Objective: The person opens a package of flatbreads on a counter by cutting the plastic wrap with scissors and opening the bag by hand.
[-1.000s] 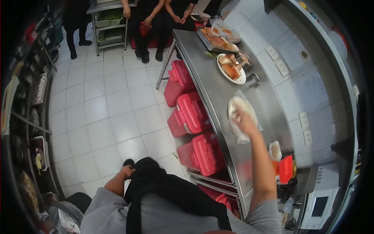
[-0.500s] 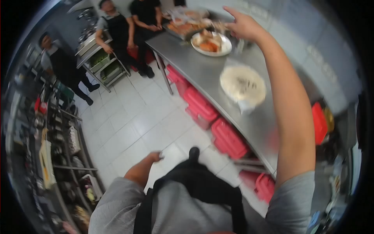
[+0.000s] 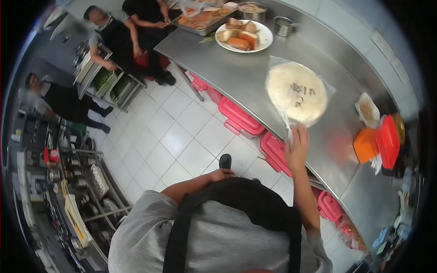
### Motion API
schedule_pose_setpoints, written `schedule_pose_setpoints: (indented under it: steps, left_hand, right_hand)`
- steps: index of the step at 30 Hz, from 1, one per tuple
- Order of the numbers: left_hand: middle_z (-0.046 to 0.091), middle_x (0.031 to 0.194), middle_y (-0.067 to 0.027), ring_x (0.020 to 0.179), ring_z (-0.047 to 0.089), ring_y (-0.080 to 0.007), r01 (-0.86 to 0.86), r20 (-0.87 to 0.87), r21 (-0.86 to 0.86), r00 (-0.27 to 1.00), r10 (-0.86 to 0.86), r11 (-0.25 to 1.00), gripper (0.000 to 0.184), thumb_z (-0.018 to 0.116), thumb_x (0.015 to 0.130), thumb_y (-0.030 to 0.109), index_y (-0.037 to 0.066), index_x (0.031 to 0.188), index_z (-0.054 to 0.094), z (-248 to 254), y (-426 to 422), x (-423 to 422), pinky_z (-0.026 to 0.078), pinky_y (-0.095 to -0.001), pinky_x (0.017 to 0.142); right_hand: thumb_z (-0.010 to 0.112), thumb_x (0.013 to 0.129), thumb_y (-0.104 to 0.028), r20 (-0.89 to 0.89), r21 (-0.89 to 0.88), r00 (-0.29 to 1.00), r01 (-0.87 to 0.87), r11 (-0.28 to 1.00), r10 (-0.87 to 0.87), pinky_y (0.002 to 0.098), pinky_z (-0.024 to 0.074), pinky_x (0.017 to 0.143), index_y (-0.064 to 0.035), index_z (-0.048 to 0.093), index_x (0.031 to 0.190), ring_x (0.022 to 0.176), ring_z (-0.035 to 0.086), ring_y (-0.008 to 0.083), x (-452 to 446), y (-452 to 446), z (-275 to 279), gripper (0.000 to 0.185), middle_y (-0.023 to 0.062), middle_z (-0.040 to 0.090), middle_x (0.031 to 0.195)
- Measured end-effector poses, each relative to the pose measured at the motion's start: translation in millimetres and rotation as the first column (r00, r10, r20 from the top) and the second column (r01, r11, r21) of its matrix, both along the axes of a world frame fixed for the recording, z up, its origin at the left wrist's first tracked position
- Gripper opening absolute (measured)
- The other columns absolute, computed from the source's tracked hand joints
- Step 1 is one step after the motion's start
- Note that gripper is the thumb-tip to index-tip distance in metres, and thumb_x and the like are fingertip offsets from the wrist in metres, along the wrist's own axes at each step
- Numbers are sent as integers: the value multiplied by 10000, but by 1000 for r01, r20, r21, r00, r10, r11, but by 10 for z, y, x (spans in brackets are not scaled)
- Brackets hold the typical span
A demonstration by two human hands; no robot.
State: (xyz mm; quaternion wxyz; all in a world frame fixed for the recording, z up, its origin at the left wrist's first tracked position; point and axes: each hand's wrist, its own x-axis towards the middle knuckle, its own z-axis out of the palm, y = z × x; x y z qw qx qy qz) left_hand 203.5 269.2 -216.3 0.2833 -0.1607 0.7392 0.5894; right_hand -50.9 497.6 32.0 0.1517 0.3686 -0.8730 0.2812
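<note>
A round, pale, flat food that looks like tortillas (image 3: 291,88) lies in a clear plastic bag on the steel table, with dark handwriting on top. My right hand (image 3: 298,144) is at the bag's near end, its fingers stretched out and touching the gathered plastic. Low in front of my black apron (image 3: 241,193) is my left hand (image 3: 221,174); its fingers are partly hidden. Beyond the bag, a white plate (image 3: 267,42) holds chunks of orange and pale food.
On the steel table (image 3: 246,75) stand a filled metal tray (image 3: 202,29), a small metal pot (image 3: 284,27) and an orange container (image 3: 365,145). Pink lidded bins (image 3: 239,113) sit beneath. Shelves (image 3: 102,207) line the left. Several people in aprons (image 3: 114,38) stand at the far end.
My right hand has come down from pointing over the far end of the table to the bag's near end. My left hand has moved in against my apron.
</note>
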Motion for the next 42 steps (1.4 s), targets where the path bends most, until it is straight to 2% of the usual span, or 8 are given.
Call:
schedule_pose_setpoints:
  steps: [4,8,11,16,25,29,32,42]
  left_hand:
    - [609,928,-72,796,603,-188,-841,243,309,521,818,444,329,523,905,344,75,1094,542,959,-301,-215,461,-291,661]
    - [496,584,-10,529,487,-149,-885,152,465,61,987,-17,330,504,913,417,88,882,513,1564,-456,-289,375,-269,529]
    - [419,521,20,484,408,-122,-845,198,520,-22,980,-124,341,497,916,441,122,798,493,2258,-235,-444,338,-255,509]
    - [348,496,29,451,325,-108,-772,138,631,201,970,70,318,478,935,407,150,747,484,2526,261,-704,279,-255,492]
    - [317,469,14,390,269,-110,-938,73,340,98,992,68,339,514,914,381,113,719,440,1811,629,-649,225,-250,389]
    - [308,482,20,420,266,-110,-926,145,365,157,977,95,329,501,921,377,124,720,439,2119,871,-747,232,-253,416]
    - [304,490,22,434,264,-109,-833,66,504,301,951,228,325,480,933,371,130,719,433,2530,1080,-890,235,-255,423]
    - [293,490,18,398,256,-101,-921,49,363,168,985,139,344,527,918,341,113,680,429,2095,1195,-526,206,-254,395]
  right_hand:
    - [595,799,-69,491,-123,842,-187,975,223,401,436,848,32,608,907,962,562,317,559,166,366,148,193,595,1000]
    - [536,791,-60,658,-750,2,97,654,753,272,430,562,45,589,626,541,544,172,772,732,1202,202,91,560,566]
    - [572,805,-154,698,-705,-91,84,704,710,243,392,538,11,614,623,535,504,111,811,909,915,249,51,549,554]
    - [631,830,-317,983,-46,178,43,998,38,223,336,513,-18,635,632,524,451,69,994,1136,-943,359,-13,534,542]
    - [589,718,-47,351,-887,-216,234,397,911,255,323,479,15,602,574,491,451,117,734,1508,1057,157,82,518,518]
    - [622,770,-146,913,-374,-129,114,920,387,256,348,499,-9,629,613,513,459,80,800,1642,497,209,31,552,557]
    - [663,811,-344,944,128,312,-46,991,-108,282,365,494,-15,614,628,517,470,85,1147,1705,-1239,380,31,538,537]
    - [692,806,-209,925,-372,54,-69,926,376,251,342,497,-9,576,600,515,424,62,1136,1805,92,309,5,484,518]
